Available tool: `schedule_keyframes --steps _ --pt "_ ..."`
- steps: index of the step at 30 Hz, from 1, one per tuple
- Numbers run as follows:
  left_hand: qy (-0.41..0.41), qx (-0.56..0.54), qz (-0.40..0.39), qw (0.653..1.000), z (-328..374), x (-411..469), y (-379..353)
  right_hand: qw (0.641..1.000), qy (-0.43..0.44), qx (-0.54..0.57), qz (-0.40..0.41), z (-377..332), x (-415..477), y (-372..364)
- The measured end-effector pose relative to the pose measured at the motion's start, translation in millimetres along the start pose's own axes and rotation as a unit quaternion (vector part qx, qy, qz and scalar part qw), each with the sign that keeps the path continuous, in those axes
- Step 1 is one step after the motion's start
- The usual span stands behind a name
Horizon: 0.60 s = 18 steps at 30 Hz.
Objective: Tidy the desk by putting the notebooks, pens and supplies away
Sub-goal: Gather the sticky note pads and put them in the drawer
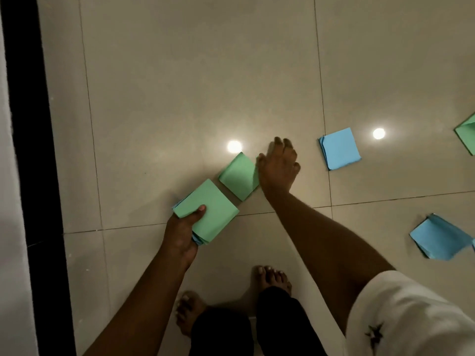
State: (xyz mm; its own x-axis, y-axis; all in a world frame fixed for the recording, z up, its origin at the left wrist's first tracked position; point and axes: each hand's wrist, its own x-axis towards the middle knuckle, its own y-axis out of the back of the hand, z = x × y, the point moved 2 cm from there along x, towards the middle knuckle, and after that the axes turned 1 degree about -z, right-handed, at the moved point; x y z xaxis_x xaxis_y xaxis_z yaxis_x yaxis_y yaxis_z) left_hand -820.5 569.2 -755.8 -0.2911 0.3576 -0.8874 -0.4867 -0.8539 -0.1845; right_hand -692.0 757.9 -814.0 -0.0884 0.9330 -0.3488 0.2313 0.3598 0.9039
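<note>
My left hand [183,231] grips a stack of square paper pads [209,214], green on top with blue sheets beneath, held low over the tiled floor. Just beyond it a single green pad [237,176] lies on the floor. My right hand [279,167] reaches down at that pad's right edge, fingers spread and touching or nearly touching it; I cannot tell whether it has hold. Further right lie a blue pad [340,149], another blue pad [440,238] with curled sheets, and a green pad [466,133] cut by the frame edge.
The beige tiled floor [180,86] reflects two ceiling lights. A black strip [28,150] and a pale wall run down the left side. My bare feet [272,278] stand at the bottom centre.
</note>
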Motion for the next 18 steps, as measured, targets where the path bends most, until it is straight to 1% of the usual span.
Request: schedule_keyframes --steps 2,4,6,8,9,12,13,15,16,17,18 --pt "0.001 0.000 -0.009 1.000 -3.0 3.7 -2.2 0.997 -0.068 -0.007 0.043 23.6 21.0 11.7" --pt "0.002 0.003 -0.015 1.000 -5.9 8.2 -7.2 0.990 -0.126 -0.049 0.044 53.8 44.8 23.1" --pt "0.006 0.003 -0.015 1.000 -7.9 12.9 -13.1 0.982 -0.176 -0.061 -0.013 81.2 61.5 29.3" --pt "0.005 0.000 -0.016 1.000 -9.3 17.0 -18.3 0.976 -0.190 -0.071 -0.079 99.3 68.2 30.9" --pt "0.004 -0.002 -0.019 1.000 -10.8 19.1 -21.0 0.975 -0.168 -0.110 -0.090 104.9 68.6 32.4" --pt "0.004 -0.002 -0.022 1.000 -15.0 21.5 -29.5 0.962 -0.059 -0.247 -0.098 109.6 70.4 38.4" --pt "0.005 -0.001 -0.021 1.000 -16.4 21.8 -32.1 0.953 -0.021 -0.284 -0.103 109.0 72.3 40.1" --pt "0.010 0.001 -0.015 1.000 -20.6 21.9 -35.9 0.922 0.070 -0.364 -0.115 104.7 73.9 44.7" --pt "0.012 0.002 -0.010 1.000 -22.3 21.9 -36.8 0.905 0.101 -0.395 -0.119 101.4 73.7 48.6" --pt "0.015 0.006 -0.004 1.000 -23.8 21.9 -37.7 0.898 0.117 -0.408 -0.118 99.7 73.5 53.3" --pt "0.019 0.010 0.003 1.000 -24.7 20.8 -39.2 0.898 0.122 -0.407 -0.113 99.2 73.1 56.5"
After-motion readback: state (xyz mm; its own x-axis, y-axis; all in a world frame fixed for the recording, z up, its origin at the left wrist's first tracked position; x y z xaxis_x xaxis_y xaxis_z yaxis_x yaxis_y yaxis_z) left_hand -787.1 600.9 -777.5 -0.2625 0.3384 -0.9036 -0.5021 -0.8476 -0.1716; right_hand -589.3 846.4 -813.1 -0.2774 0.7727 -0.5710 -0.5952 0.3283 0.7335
